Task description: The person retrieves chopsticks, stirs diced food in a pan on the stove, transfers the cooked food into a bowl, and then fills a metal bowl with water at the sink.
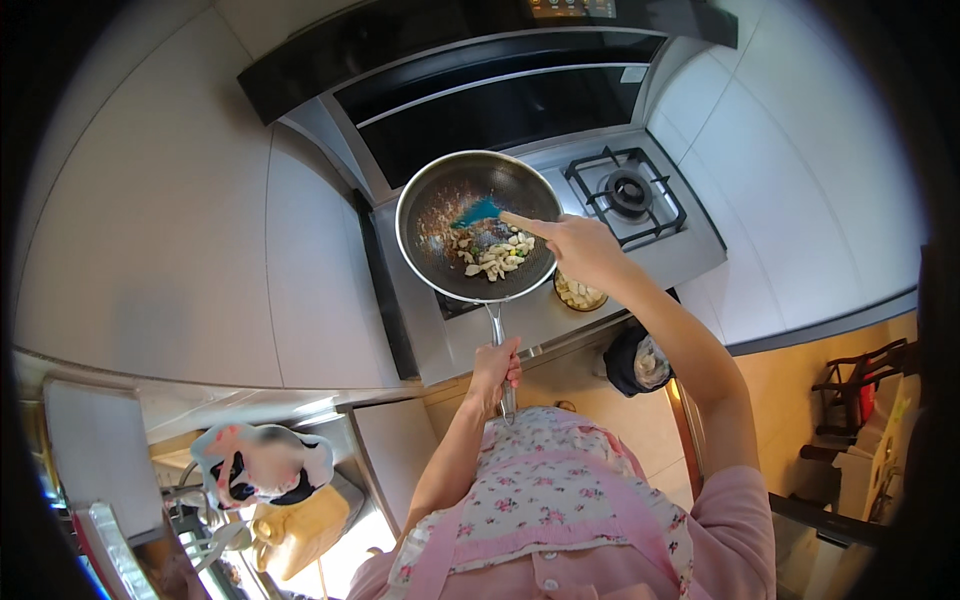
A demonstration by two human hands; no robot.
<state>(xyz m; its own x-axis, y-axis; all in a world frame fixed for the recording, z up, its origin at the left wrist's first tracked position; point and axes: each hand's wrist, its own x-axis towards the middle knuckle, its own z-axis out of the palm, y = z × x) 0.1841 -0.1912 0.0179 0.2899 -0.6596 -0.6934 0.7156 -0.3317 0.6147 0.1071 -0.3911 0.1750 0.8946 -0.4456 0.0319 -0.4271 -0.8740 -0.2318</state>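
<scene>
My left hand (495,369) is wrapped around the metal handle (496,322) of a frying pan (521,180), which sits over the left burner. With my right hand (589,247) I hold the wooden handle of a spatula (478,213) with a blue head. That head touches the inside of the pan near its middle. Pale cooked pieces (493,260), with bits of green and yellow, lie in the lower right of the pan. Brown residue (444,217) coats its left side. Partly under my right forearm stands a bowl (579,291) of pale pieces.
The steel gas cooktop (645,259) has a bare right burner (628,192) with a black grate. A black range hood (495,90) rises behind. A lined bin (637,364) stands below the counter edge at right. At lower left is a yellowish jug (304,529).
</scene>
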